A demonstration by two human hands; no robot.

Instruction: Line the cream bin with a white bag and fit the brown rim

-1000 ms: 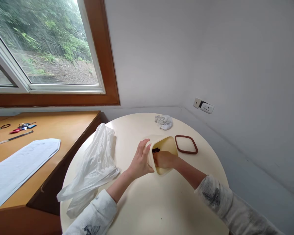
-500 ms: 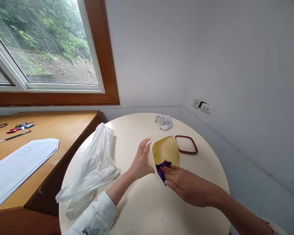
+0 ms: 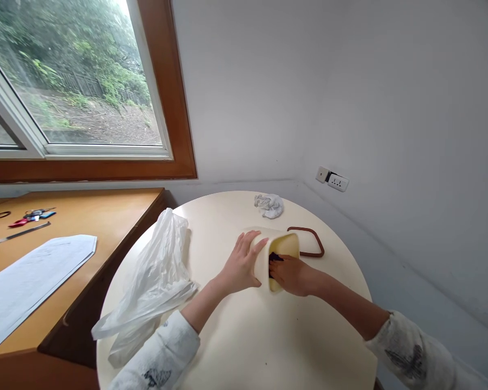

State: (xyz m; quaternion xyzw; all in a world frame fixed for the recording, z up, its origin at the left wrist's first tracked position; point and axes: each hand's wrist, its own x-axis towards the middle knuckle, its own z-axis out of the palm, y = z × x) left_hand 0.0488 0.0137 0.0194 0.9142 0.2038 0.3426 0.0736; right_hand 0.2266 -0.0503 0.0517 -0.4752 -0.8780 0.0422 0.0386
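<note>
A cream-coloured square bin [image 3: 263, 261] lies tilted on its side over the round table, its mouth turned toward the right. My left hand [image 3: 242, 262] grips its outer wall from the left, thumb and fingers spread round it. Inside the mouth is my right hand [image 3: 295, 275], pressing a dark purple cloth [image 3: 274, 258] against the inner wall; the fingertips are partly hidden by the rim. Behind the bin, a brown rounded-square ring [image 3: 318, 244] rests on the table, partly covered by the bin.
A white plastic bag [image 3: 162, 271] lies on the left of the round table [image 3: 228, 346]. At the back is a crumpled white plastic wad [image 3: 270, 206]. A wooden desk [image 3: 117, 208] on the left bears papers [image 3: 44, 271] and keys [image 3: 34, 215]. A wall socket [image 3: 338, 182] is on the right.
My right hand has moved deeper into the bin with the purple cloth. The bin has turned, so its mouth faces more to the right.
</note>
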